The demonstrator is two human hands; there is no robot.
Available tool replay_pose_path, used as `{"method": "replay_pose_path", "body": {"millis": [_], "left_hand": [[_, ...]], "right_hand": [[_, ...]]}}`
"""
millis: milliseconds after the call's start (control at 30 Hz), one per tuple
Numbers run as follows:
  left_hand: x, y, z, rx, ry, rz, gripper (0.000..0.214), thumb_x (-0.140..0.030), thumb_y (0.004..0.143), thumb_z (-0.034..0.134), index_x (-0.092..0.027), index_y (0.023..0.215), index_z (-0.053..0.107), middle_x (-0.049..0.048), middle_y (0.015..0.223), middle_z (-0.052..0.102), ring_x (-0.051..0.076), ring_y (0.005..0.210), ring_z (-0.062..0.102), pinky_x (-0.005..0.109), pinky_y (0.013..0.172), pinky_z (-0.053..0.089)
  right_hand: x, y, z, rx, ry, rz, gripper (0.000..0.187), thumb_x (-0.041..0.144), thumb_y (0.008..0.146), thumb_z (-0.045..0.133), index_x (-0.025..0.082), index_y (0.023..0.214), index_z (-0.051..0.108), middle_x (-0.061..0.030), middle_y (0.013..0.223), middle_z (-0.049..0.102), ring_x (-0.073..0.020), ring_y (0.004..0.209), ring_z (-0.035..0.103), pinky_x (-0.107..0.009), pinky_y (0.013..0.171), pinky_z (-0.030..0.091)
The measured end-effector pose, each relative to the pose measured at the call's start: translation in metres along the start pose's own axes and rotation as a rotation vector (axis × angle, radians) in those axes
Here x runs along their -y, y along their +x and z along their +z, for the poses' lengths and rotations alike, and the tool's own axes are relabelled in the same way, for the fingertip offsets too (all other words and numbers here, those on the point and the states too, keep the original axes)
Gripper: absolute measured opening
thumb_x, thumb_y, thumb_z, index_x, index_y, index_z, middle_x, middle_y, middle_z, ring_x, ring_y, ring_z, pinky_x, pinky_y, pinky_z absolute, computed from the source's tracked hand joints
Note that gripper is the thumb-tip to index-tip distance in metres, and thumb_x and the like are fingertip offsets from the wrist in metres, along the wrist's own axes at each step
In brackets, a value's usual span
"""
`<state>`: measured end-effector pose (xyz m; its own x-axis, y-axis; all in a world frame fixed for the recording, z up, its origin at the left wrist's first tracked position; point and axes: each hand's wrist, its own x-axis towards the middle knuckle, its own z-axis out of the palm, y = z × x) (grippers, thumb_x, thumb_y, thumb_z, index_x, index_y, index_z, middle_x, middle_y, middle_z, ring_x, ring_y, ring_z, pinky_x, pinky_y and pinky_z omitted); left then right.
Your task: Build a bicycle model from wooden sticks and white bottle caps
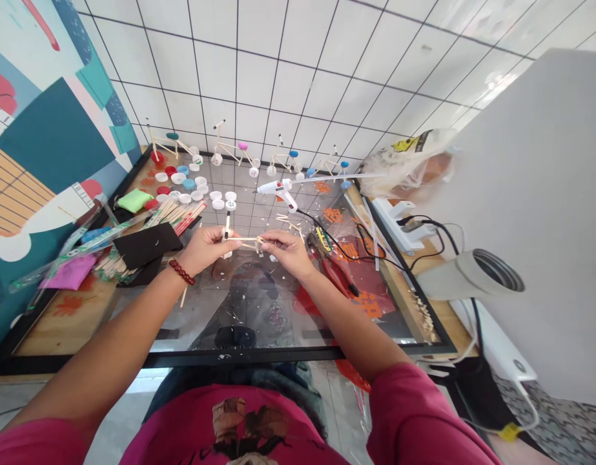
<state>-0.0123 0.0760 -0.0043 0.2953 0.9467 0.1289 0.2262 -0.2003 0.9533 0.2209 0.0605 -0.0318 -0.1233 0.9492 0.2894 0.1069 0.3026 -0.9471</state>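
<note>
Above the glass tabletop [360, 332], the left hand [205, 250] and right hand [288, 253] are pinching a small stick frame [244, 243] between them, both grips pressing on its ends. Uneven squeezing is risking its thin joints, and a careless reach toward the corded glue gun [278, 188] is inviting a burn.

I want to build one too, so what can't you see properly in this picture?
From the head camera:
- The joints in the middle of the stick model: the left hand and right hand cover them.
- What's inside the plastic bag: cloudy plastic and blur hide it.
- The whole picture on the shirt: the bottom edge cuts it off.
- Any marks on the bottle caps: too small to read.
</note>
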Motion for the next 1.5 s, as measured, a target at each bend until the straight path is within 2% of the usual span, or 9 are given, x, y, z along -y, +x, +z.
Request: {"method": "replay_pose_path", "body": {"millis": [433,667,867,967,1067,1133,1200,1300,1500], "left_hand": [[0.001,0.001,0.001,0.005,-0.033,0.001,0.032,-0.044,0.069,0.079,-0.015,0.084,0.076,0.0029,0.071,0.069,0.014,0.064,0.057,0.025,0.06,0.044],[-0.001,-0.001,0.001,0.015,-0.034,-0.026,0.035,-0.046,0.071,0.078,-0.016,0.088,0.076,0.0022,0.072,0.069,0.013,0.06,0.056,0.025,0.057,0.043],[-0.001,-0.001,0.004,0.008,-0.094,-0.07,0.048,-0.048,0.066,0.084,-0.016,0.101,0.076,0.0091,0.096,0.075,0.02,0.082,0.067,0.03,0.069,0.052],[-0.003,-0.001,0.002,0.036,-0.159,-0.069,0.063,-0.045,0.061,0.088,-0.017,0.114,0.071,0.0129,0.115,0.072,0.028,0.104,0.067,0.038,0.085,0.055],[-0.001,0.0,-0.005,0.131,-0.169,-0.002,0.089,-0.036,0.054,0.093,-0.02,0.135,0.058,0.0149,0.133,0.063,0.034,0.127,0.057,0.048,0.104,0.048],[0.002,0.002,-0.012,0.207,-0.132,0.023,0.104,-0.032,0.054,0.093,-0.023,0.146,0.046,0.016,0.142,0.056,0.036,0.136,0.049,0.052,0.108,0.045],[0.004,0.003,-0.018,0.264,-0.081,0.012,0.113,-0.03,0.055,0.092,-0.026,0.152,0.035,0.017,0.147,0.051,0.037,0.14,0.044,0.054,0.107,0.044],[0.003,0.002,-0.026,0.318,-0.005,-0.025,0.116,-0.029,0.057,0.09,-0.025,0.155,0.029,0.0179,0.147,0.051,0.036,0.14,0.044,0.052,0.107,0.045],[-0.011,0.0,-0.036,0.297,0.172,-0.056,0.1,-0.031,0.056,0.086,-0.022,0.147,0.046,0.0171,0.134,0.062,0.032,0.117,0.064,0.045,0.096,0.052]], "right_hand": [[0.0,0.0,0.001,0.004,-0.023,0.003,0.031,0.05,0.073,0.079,0.025,0.091,0.079,-0.0058,0.098,0.077,-0.0195,0.086,0.068,-0.035,0.079,0.054],[0.002,0.002,-0.01,-0.05,-0.108,-0.057,0.046,0.054,0.074,0.078,0.026,0.109,0.075,-0.0052,0.103,0.072,-0.0185,0.084,0.062,-0.037,0.084,0.052],[0.003,0.006,-0.028,-0.138,-0.125,-0.017,0.041,0.06,0.085,0.064,0.024,0.099,0.077,-0.0075,0.104,0.075,-0.0253,0.104,0.067,-0.044,0.099,0.048],[0.01,0.002,-0.037,-0.013,-0.222,-0.006,0.053,0.059,0.08,0.07,0.023,0.119,0.071,-0.0102,0.122,0.071,-0.0274,0.11,0.065,-0.047,0.101,0.047],[0.019,-0.003,-0.046,0.199,-0.342,-0.031,0.097,0.05,0.064,0.087,0.023,0.148,0.046,-0.0139,0.152,0.048,-0.0322,0.132,0.052,-0.05,0.111,0.039],[0.021,-0.005,-0.05,0.282,-0.391,-0.045,0.116,0.044,0.059,0.091,0.023,0.156,0.031,-0.0153,0.161,0.034,-0.0339,0.144,0.039,-0.051,0.118,0.031],[0.019,-0.005,-0.052,0.315,-0.414,-0.053,0.121,0.041,0.059,0.091,0.023,0.158,0.024,-0.0159,0.164,0.028,-0.0339,0.149,0.031,-0.051,0.122,0.025],[0.012,-0.004,-0.052,0.332,-0.424,-0.066,0.122,0.038,0.06,0.091,0.022,0.159,0.021,-0.0166,0.163,0.028,-0.0332,0.15,0.03,-0.051,0.124,0.021],[0.0,-0.004,-0.048,0.334,-0.429,-0.073,0.119,0.035,0.059,0.092,0.022,0.158,0.026,-0.0168,0.156,0.043,-0.0334,0.146,0.038,-0.052,0.123,0.023]]}}
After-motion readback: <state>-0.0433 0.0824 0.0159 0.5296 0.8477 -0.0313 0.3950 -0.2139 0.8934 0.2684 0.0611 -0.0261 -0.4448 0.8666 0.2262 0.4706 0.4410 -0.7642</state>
